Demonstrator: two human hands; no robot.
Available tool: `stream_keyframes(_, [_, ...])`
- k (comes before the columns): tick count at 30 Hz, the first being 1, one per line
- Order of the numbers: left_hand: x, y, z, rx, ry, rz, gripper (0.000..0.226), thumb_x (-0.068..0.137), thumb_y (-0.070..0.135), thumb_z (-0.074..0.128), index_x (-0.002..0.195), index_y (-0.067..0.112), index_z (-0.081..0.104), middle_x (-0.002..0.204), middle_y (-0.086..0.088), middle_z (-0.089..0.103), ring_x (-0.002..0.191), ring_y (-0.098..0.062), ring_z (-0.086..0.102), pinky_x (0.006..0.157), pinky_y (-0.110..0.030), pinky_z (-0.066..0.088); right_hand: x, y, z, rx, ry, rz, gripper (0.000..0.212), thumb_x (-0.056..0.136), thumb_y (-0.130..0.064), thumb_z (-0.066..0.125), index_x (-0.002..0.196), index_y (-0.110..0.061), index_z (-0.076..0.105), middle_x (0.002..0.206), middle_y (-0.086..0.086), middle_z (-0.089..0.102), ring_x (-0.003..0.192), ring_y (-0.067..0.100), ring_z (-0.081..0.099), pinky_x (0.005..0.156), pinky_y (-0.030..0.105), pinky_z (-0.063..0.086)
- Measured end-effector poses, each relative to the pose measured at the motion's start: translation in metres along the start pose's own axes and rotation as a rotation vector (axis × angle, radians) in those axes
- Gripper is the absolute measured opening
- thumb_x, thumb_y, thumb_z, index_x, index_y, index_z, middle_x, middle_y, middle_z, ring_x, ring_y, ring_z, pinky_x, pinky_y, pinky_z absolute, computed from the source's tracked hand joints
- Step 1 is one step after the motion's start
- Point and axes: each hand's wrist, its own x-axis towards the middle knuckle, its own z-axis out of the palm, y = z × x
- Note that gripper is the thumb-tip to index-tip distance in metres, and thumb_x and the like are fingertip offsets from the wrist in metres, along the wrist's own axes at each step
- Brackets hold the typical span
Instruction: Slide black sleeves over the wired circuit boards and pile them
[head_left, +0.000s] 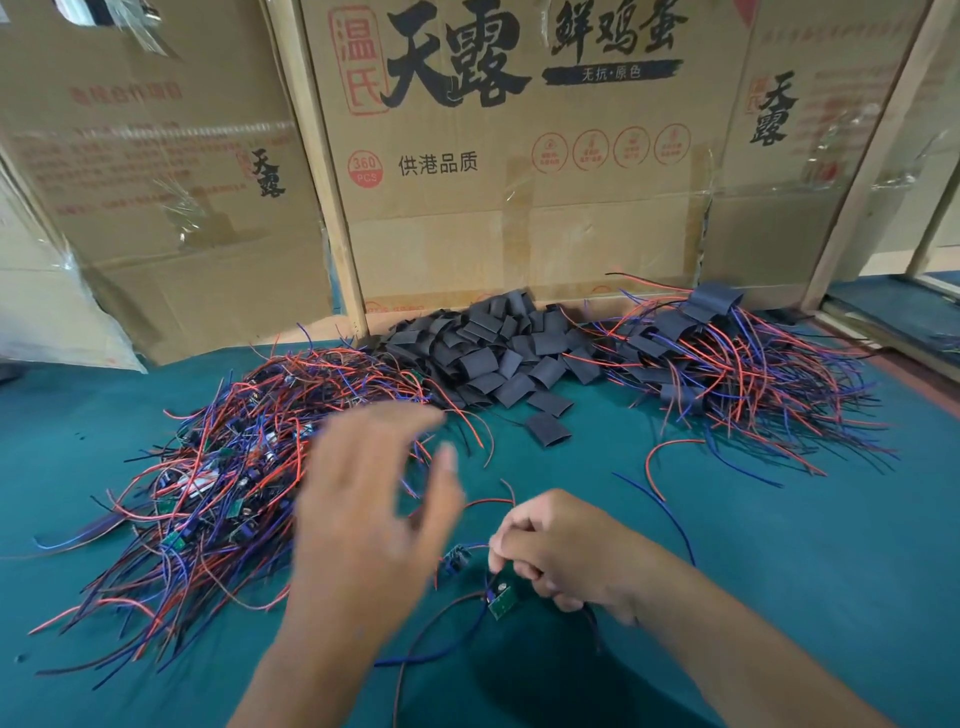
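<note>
— What do we have nearest to us?

— Our right hand (558, 551), fingers curled, pinching a small green board (503, 597) just above the green counter (810, 566). Its red and blue wires trail off around our wrist. A second little board (457, 558) sits just left of it, between our two hands.

— And our left hand (363, 519)?

— Blurred, fingers spread and loose, holding nothing. It hangs over the near edge of the tangle of bare boards (223, 467), a wide heap of red, blue and black wires on our left.

— Where are the sleeves?

— Farther back, in the middle: a heap of black sleeves (498, 348), with one loose sleeve (548, 429) lying apart on the near side.

— And the finished ones?

— To the right of that heap, the pile of sleeved boards (727, 364), wires fanning out toward us.

— Behind all that?

— Cardboard boxes (519, 182) with printed lettering, standing against wooden posts (322, 171).
</note>
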Motion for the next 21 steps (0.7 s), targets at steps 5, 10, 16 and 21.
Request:
stream_keyframes(5, [-0.026, 0.009, 0.037, -0.447, -0.59, -0.45, 0.027, 0.102, 0.04, 0.049, 0.085, 0.021, 0.06, 0.073, 0.006, 0.063, 0.068, -0.008, 0.059, 0.067, -0.026, 0.046, 0.002, 0.004, -0.001, -0.023, 0.017, -0.022, 0.026, 0.094, -0.009, 0.046, 0.072, -0.014, 0.059, 0.054, -0.003, 0.038, 0.039, 0.008, 0.028, 0.038, 0.017, 0.019])
stream_keyframes(10, [-0.035, -0.008, 0.046, -0.378, -0.561, -0.527, 0.064, 0.094, 0.067, 0.033, 0.079, 0.01, 0.058, 0.064, -0.005, 0.06, 0.058, -0.017, 0.051, 0.059, -0.033, 0.042, 0.005, 0.004, -0.002, 0.046, -0.014, -0.001, 0.018, 0.093, -0.012, 0.05, 0.082, -0.01, 0.064, 0.055, -0.003, 0.036, 0.04, 0.008, 0.024, 0.039, 0.017, 0.015])
stream_keyframes(16, [-0.039, -0.007, 0.049, -0.442, -0.724, -0.447, 0.053, 0.097, 0.065, 0.036, 0.071, 0.022, 0.055, 0.055, 0.007, 0.057, 0.05, -0.007, 0.052, 0.058, -0.031, 0.045, 0.0, 0.002, -0.012, 0.007, -0.052, -0.059, 0.011, 0.09, -0.014, 0.054, 0.081, -0.013, 0.06, 0.057, -0.003, 0.036, 0.042, 0.007, 0.023, 0.039, 0.018, 0.016])
stream_keyframes(21, [-0.035, -0.013, 0.042, -0.585, -0.815, -0.458, 0.041, 0.096, 0.06, 0.05, 0.076, 0.026, 0.062, 0.05, 0.01, 0.048, 0.048, -0.006, 0.04, 0.05, -0.022, 0.034, -0.004, 0.001, -0.041, -0.043, -0.06, -0.074, 0.021, 0.093, -0.021, 0.065, 0.072, -0.019, 0.063, 0.059, -0.002, 0.042, 0.042, 0.008, 0.025, 0.039, 0.019, 0.02])
